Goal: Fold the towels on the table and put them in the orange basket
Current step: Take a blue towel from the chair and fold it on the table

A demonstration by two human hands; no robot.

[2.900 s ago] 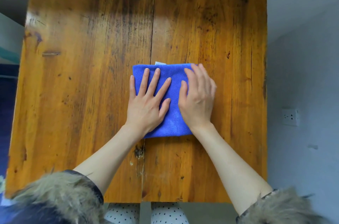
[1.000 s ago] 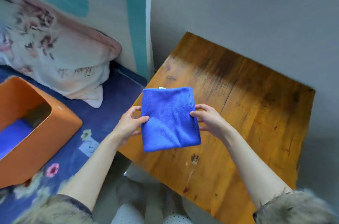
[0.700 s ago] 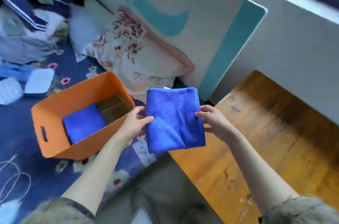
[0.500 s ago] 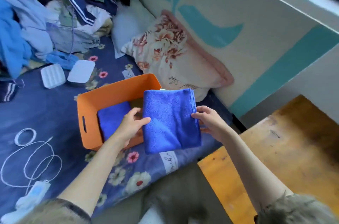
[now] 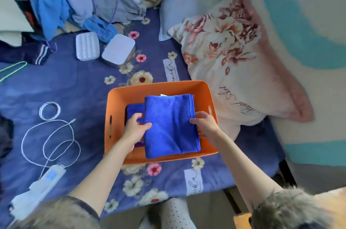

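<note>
Head camera looks down on a folded blue microfibre towel (image 5: pixel 171 125), held over the rectangular orange felt basket (image 5: pixel 204 89) on a flowered blue bedspread (image 5: pixel 78 86). Left hand (image 5: pixel 135 129) pinches its nine o'clock edge, right hand (image 5: pixel 205 122) its three o'clock edge. Another folded blue towel (image 5: pixel 133 110) lies inside the basket at nine o'clock.

Folded blue towel (image 5: pixel 171 125), flat rectangle with stitched edge to the right, held over the open orange basket (image 5: pixel 119 95), which sits on floral bedding with a second blue towel (image 5: pixel 133 111) inside.
</note>
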